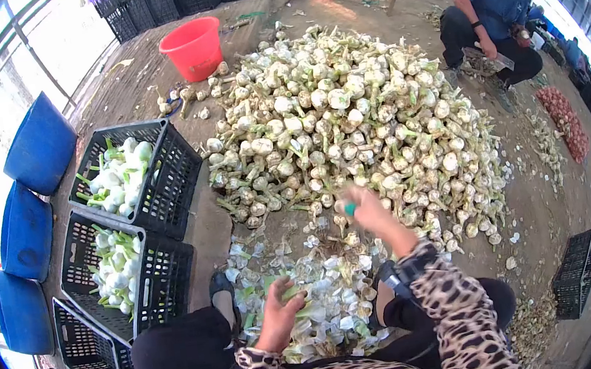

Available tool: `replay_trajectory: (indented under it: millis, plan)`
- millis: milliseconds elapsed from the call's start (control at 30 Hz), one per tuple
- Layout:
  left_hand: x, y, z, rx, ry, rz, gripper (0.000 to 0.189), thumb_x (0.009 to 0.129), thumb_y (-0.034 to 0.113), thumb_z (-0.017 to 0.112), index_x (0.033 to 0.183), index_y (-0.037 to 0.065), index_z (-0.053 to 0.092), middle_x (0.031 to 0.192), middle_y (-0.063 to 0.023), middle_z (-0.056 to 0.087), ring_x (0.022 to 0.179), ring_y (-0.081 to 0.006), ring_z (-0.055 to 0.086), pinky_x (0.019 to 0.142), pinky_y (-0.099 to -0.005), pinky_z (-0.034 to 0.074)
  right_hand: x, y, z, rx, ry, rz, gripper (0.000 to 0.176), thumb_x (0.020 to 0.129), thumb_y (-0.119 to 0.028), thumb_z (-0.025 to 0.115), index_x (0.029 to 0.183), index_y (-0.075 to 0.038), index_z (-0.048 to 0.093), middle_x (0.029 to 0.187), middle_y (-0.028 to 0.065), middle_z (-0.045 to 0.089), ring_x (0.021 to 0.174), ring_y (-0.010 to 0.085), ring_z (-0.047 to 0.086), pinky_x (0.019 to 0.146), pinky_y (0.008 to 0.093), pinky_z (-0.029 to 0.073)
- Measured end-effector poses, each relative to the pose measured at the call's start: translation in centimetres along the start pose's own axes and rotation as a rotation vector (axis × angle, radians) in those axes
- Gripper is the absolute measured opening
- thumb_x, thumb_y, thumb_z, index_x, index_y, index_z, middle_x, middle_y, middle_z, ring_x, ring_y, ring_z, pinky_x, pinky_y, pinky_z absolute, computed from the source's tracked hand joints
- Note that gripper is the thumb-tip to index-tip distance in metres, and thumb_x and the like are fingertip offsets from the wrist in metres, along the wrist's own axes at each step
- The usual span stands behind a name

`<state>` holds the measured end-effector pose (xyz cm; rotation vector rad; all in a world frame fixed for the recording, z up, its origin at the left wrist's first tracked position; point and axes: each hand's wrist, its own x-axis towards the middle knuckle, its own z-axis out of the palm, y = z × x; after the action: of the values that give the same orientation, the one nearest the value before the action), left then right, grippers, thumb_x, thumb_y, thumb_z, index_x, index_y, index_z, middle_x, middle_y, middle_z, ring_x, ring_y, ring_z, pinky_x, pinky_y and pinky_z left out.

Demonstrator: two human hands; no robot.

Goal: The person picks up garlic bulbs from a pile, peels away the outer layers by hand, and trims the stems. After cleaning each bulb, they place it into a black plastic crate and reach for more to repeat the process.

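A large heap of garlic bulbs (pixel 346 115) with trimmed stalks covers the ground ahead. My right hand (pixel 371 213) is stretched to the heap's near edge. Its fingers are curled and a little blurred, and a small bright green piece (pixel 350 209) shows at them; I cannot tell what it is. Lower down, between my knees, my left hand (pixel 279 315) has its thumb and fingers apart with nothing plainly in them. Beneath it lies a litter of garlic skins and leaf scraps (pixel 330 283).
Black crates (pixel 140 211) on my left hold white peeled bulbs with green stalks. Blue barrels (pixel 25 232) line that side. A red tub (pixel 194 49) stands behind the heap. A person (pixel 496 12) sits at the far right with a blade, near a red net sack (pixel 562 124).
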<state>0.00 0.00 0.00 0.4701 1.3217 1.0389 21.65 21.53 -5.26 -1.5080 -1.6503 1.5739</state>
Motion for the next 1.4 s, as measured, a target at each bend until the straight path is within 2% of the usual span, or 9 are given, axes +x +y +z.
replay_trajectory:
  millis: [100, 267, 500, 700, 867, 1067, 1167, 1267, 1400]
  plan:
    - [1.0, 0.7, -0.9, -0.002, 0.004, -0.012, 0.053, 0.084, 0.002, 0.059, 0.13, 0.0, 0.034, 0.128, -0.0139, 0.041, 0.11, -0.0217, 0.051, 0.087, -0.0303, 0.046, 0.2, 9.1, 3.2, -0.705, -0.021, 0.283, 0.051, 0.083, -0.016, 0.06, 0.131, -0.007, 0.044, 0.111, 0.0179, 0.061, 0.1, 0.0306, 0.059, 0.084, 0.039, 0.047]
    - [2.7, 1.9, -0.3, -0.072, 0.038, -0.105, 0.052, 0.085, -0.001, 0.054, 0.131, -0.001, 0.031, 0.129, -0.014, 0.039, 0.108, -0.025, 0.054, 0.087, -0.0336, 0.046, 1.5, 15.0, 5.8, -0.659, 0.204, 0.401, 0.082, 0.071, -0.008, 0.066, 0.142, -0.014, 0.027, 0.139, 0.0314, 0.024, 0.123, 0.0505, 0.033, 0.099, 0.0486, 0.036]
    - [2.7, 2.3, -0.1, -0.077, 0.002, -0.144, 0.051, 0.085, 0.001, 0.054, 0.131, 0.0, 0.031, 0.128, -0.0133, 0.039, 0.111, -0.0255, 0.053, 0.089, -0.0332, 0.045, 0.3, 17.5, 10.1, -0.847, 0.254, 0.295, 0.055, 0.069, -0.017, 0.067, 0.119, -0.003, 0.047, 0.116, 0.03, 0.048, 0.109, 0.0451, 0.048, 0.082, 0.0471, 0.046]
    - [2.6, 0.4, -1.2, 0.0, 0.061, 0.011, 0.047, 0.084, 0.002, 0.056, 0.127, -0.001, 0.037, 0.12, -0.0117, 0.046, 0.106, -0.0205, 0.052, 0.09, -0.0309, 0.043, -7.1, 14.3, 17.5, -0.329, -0.72, -0.157, 0.043, 0.069, -0.027, 0.067, 0.104, -0.003, 0.059, 0.092, 0.0194, 0.063, 0.09, 0.0309, 0.061, 0.077, 0.0391, 0.047]
    - [2.7, -0.3, -2.5, 0.084, 0.3, 0.317, 0.044, 0.089, 0.007, 0.048, 0.131, 0.001, 0.035, 0.121, -0.0108, 0.048, 0.106, -0.0194, 0.051, 0.089, -0.0345, 0.043, -7.3, 4.1, 13.2, -0.118, -0.283, 0.129, 0.058, 0.077, -0.021, 0.071, 0.127, -0.003, 0.047, 0.112, 0.0143, 0.059, 0.1, 0.0223, 0.057, 0.085, 0.0323, 0.045]
    - [-0.8, 2.4, -1.5, -0.667, -0.495, -0.21, 0.048, 0.096, 0.018, 0.045, 0.136, 0.0, 0.028, 0.131, -0.0143, 0.043, 0.115, -0.0271, 0.05, 0.097, -0.0399, 0.042, -14.9, -3.9, 11.4, 0.616, -0.271, -0.061, 0.068, 0.081, -0.012, 0.07, 0.138, -0.005, 0.035, 0.129, 0.0084, 0.048, 0.113, 0.0168, 0.049, 0.093, 0.0301, 0.042]
    - [-3.1, 4.4, -1.0, -0.531, -0.574, -0.063, 0.049, 0.095, 0.017, 0.047, 0.137, 0.0, 0.027, 0.133, -0.0144, 0.042, 0.118, -0.0283, 0.049, 0.1, -0.0411, 0.041, -16.0, -3.6, 11.9, 0.512, -0.222, -0.23, 0.066, 0.081, -0.01, 0.068, 0.138, -0.004, 0.034, 0.133, 0.0095, 0.044, 0.116, 0.0169, 0.047, 0.094, 0.0301, 0.041]
    - [-2.9, 3.3, -1.0, -0.38, -0.392, 0.129, 0.062, 0.088, 0.003, 0.054, 0.14, 0.0, 0.021, 0.128, -0.0135, 0.044, 0.115, -0.0229, 0.049, 0.099, -0.0377, 0.04, -16.2, -5.4, 11.9, 0.38, -0.088, -0.438, 0.058, 0.084, -0.012, 0.066, 0.134, -0.004, 0.038, 0.127, 0.0082, 0.047, 0.113, 0.0169, 0.049, 0.092, 0.03, 0.043]
    - [-2.2, 3.7, -0.6, -0.096, -0.262, 0.344, 0.065, 0.078, -0.011, 0.06, 0.132, 0.001, 0.026, 0.125, -0.0133, 0.043, 0.116, -0.0195, 0.047, 0.097, -0.0335, 0.042, -16.4, -5.9, 11.8, 0.744, -0.043, -0.141, 0.032, 0.089, -0.017, 0.06, 0.116, -0.005, 0.048, 0.106, 0.0022, 0.054, 0.092, 0.0102, 0.052, 0.073, 0.0261, 0.046]
